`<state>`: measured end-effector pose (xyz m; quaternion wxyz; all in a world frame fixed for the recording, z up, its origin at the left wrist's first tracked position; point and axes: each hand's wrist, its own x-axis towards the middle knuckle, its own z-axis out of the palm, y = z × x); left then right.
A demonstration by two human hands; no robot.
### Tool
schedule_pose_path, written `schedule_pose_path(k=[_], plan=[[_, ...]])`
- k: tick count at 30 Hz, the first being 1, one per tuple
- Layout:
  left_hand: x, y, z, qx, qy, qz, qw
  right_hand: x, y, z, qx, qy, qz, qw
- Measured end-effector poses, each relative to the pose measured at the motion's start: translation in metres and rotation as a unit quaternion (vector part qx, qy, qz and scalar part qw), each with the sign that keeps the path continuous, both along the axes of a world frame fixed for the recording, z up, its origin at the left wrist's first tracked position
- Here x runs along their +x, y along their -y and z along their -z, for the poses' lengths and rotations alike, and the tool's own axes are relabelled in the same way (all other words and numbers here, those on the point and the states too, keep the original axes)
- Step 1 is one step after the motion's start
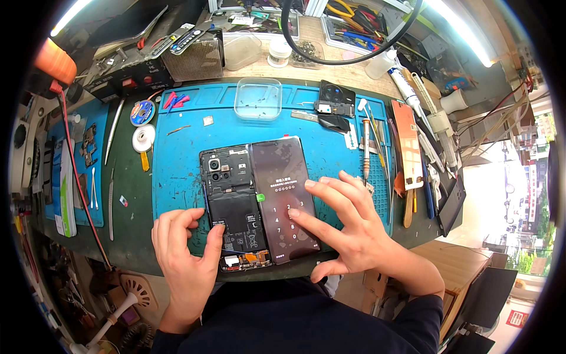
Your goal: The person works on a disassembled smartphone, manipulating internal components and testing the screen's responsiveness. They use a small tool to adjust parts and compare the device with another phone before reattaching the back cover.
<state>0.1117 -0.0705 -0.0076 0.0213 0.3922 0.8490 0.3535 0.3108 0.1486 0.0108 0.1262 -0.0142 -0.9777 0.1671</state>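
Note:
An opened phone lies on the blue repair mat [177, 147]: its inner body [233, 209], with camera module, black battery and exposed board parts, sits left of its lit screen [277, 165], which shows a number keypad. My left hand [186, 256] is at the body's lower left edge, thumb resting on it, fingers loosely curled and apart beside it. My right hand [351, 230] reaches over the screen with its index fingertip on the keypad and the other fingers spread. A small green tab [260, 197] sits between body and screen.
Behind are a clear plastic tray [258, 99], dark phone parts [334, 106] and a black metal device [127, 76]. Screwdrivers [366, 153] and long tools line the right; solder spools [143, 137] and tweezers [112, 206] lie left. A black hose [348, 61] loops overhead.

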Motion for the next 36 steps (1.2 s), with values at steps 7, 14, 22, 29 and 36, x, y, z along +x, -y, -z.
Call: schedule_pose_path(k=[7, 14, 22, 29, 36], plan=[[-0.001, 0.001, 0.001, 0.0, -0.002, 0.001, 1.0, -0.001, 0.0, 0.001, 0.002, 0.007, -0.012, 1.0], [0.0, 0.001, 0.0, 0.001, -0.002, 0.0, 1.0, -0.001, 0.001, 0.001, 0.0, -0.003, -0.011, 1.0], [0.0, 0.0, 0.001, 0.003, -0.007, -0.005, 1.0, 0.006, 0.0, 0.001, -0.004, -0.037, 0.002, 0.999], [0.0, 0.0, 0.002, 0.007, -0.008, -0.013, 1.0, 0.001, 0.0, 0.001, 0.013, -0.026, -0.036, 0.999], [-0.005, 0.002, 0.004, 0.035, -0.058, 0.012, 0.998, 0.006, 0.006, -0.002, 0.044, -0.005, -0.028, 0.999]])
